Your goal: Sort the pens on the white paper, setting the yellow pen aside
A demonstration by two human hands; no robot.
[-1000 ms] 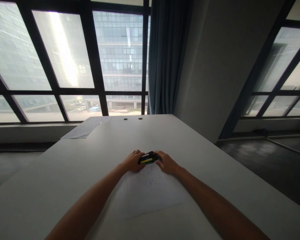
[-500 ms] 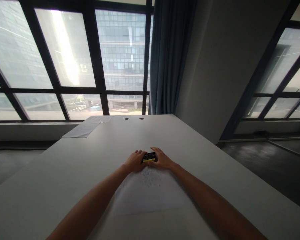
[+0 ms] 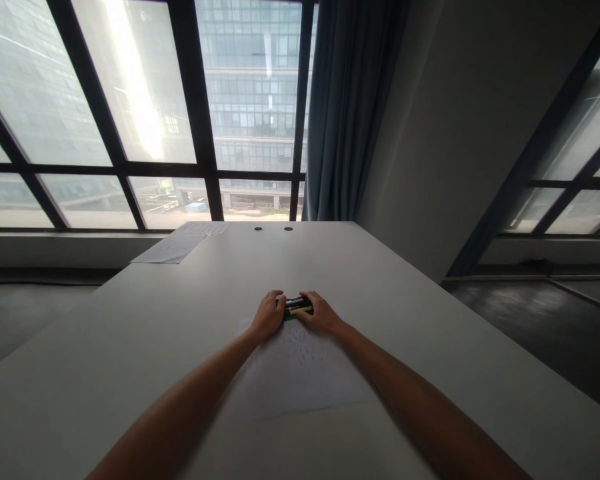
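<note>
A small bundle of dark pens with a yellow one lies at the far edge of a white printed sheet on the long white table. My left hand grips the bundle's left end and my right hand grips its right end. Both arms stretch out over the sheet. The fingers hide most of the pens, so their number is unclear.
More papers lie at the table's far left corner, near two round cable holes. Large windows and a dark blue curtain stand behind the table. Dark floor drops away on the right.
Both hands with the pen bundle have moved slightly away from me, toward the sheet's far edge, and closed in tighter on it. The view has tilted a little.
</note>
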